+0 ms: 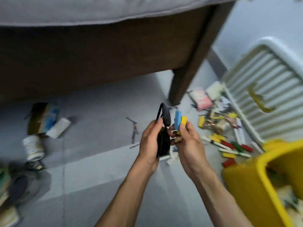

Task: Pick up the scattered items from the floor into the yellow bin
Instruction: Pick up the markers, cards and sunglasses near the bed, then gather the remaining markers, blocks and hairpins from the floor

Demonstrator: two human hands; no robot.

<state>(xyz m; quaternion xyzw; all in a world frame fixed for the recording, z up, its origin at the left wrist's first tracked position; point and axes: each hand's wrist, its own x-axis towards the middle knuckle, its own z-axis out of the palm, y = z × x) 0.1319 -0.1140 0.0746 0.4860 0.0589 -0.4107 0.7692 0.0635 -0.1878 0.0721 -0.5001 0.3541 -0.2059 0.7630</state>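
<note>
My left hand (150, 143) grips a pair of black sunglasses (164, 128), held upright above the floor at mid-frame. Right beside it, my right hand (186, 141) holds a blue block (177, 120) and a yellow block (184, 120) side by side, with some smaller pieces in the palm. The yellow bin (246, 181) stands at the lower right, with items inside. Scattered red, yellow and green blocks and white markers (229, 145) lie on the floor just left of the bin.
A brown bed frame with a leg (180, 82) stands behind my hands. A white slatted basket (268, 89) lies tipped at the right. On the left floor are a box (42, 118), a white jar (33, 148) and dark items. A pink packet (201, 97) lies near the leg.
</note>
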